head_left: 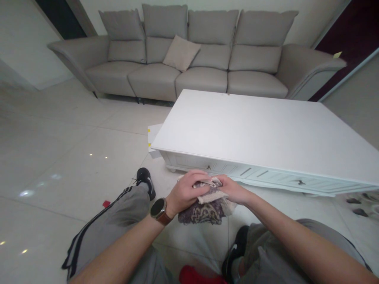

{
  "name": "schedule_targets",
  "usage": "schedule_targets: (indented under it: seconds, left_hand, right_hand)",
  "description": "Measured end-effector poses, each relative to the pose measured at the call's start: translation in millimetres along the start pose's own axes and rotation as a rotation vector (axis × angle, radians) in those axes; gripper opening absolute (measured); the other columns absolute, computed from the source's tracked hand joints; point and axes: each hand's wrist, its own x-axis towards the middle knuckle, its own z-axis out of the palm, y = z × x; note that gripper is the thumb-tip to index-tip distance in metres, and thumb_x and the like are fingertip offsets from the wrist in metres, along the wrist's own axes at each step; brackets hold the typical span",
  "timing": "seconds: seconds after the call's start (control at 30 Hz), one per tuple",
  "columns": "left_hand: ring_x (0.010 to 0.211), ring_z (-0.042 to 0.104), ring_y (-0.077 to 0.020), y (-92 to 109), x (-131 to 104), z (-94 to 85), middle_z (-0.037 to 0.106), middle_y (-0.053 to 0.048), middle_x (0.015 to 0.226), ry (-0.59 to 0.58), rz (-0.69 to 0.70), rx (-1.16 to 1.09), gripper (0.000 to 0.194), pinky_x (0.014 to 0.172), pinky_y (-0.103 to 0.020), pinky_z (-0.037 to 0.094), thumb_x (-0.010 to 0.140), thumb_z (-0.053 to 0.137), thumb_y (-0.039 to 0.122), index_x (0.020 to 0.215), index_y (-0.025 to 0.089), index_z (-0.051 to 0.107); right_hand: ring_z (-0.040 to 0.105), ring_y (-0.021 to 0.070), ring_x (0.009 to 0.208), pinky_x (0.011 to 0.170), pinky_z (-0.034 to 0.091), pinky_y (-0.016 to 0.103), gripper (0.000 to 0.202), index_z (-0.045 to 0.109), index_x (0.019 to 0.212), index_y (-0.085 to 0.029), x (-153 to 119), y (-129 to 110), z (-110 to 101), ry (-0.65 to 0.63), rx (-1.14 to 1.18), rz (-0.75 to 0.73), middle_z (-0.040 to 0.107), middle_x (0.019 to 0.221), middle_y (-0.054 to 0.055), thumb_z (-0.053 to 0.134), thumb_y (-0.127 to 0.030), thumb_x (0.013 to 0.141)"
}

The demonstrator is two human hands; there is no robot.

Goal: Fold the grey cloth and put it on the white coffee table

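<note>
Both my hands grip a bunched cloth, patterned in dark purple and beige, in front of the white coffee table. My left hand, with a watch on its wrist, is closed over the cloth's left and upper part. On the other side my right hand is closed on a folded, pale edge of it. The fingertips of the right hand are partly hidden by the cloth. Below the hands the lower end of the cloth hangs loose above the floor.
A long grey sofa with a beige cushion stands behind the table. A white box sits at the table's left end. Red items lie on the floor: a small scrap and a larger piece between my feet.
</note>
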Motion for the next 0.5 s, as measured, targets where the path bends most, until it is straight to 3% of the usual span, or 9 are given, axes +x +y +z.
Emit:
schedule_targets:
  seconds: [0.13,0.3,0.4,0.5]
  left_hand:
    - [0.110,0.061,-0.0223,-2.6,-0.4,-2.1,0.069,-0.010,0.110,0.026,-0.033,0.058,0.013,0.094,-0.043,0.051,0.094,0.063,0.019,0.104,0.022,0.072]
    - [0.093,0.062,-0.0175,-0.2,5.6,-4.7,0.072,-0.008,0.099,-0.241,-0.054,0.000,0.020,0.085,-0.033,0.049,0.099,0.051,0.014,0.099,0.019,0.070]
    - [0.092,0.063,-0.0168,1.1,7.1,-2.4,0.071,-0.008,0.099,-0.398,-0.068,-0.017,0.025,0.080,-0.029,0.049,0.102,0.045,0.016,0.099,0.018,0.070]
    - [0.093,0.063,-0.0175,0.3,5.0,1.8,0.070,-0.008,0.098,-0.470,-0.131,-0.003,0.024,0.079,-0.028,0.050,0.102,0.046,0.019,0.099,0.017,0.070]
  right_hand:
    - [0.054,0.0118,0.063,0.063,0.041,0.024,0.028,0.066,0.080,-0.017,5.6,2.6,-4.4,0.230,0.055,0.038,0.064,0.069,-0.004,0.083,-0.033,0.066]
    - [0.058,0.0145,0.069,0.068,0.046,0.026,0.024,0.067,0.082,-0.019,11.9,-0.4,-11.9,0.423,0.095,0.009,0.068,0.074,-0.002,0.077,-0.030,0.064]
    - [0.054,0.0135,0.066,0.066,0.043,0.026,0.018,0.064,0.076,-0.019,10.4,-7.3,-18.1,0.416,-0.085,-0.060,0.062,0.069,-0.004,0.075,-0.032,0.069]
    - [0.053,0.0141,0.069,0.067,0.041,0.026,0.009,0.065,0.077,-0.019,5.4,-14.7,-18.3,0.290,-0.318,-0.176,0.061,0.070,-0.003,0.068,-0.028,0.077]
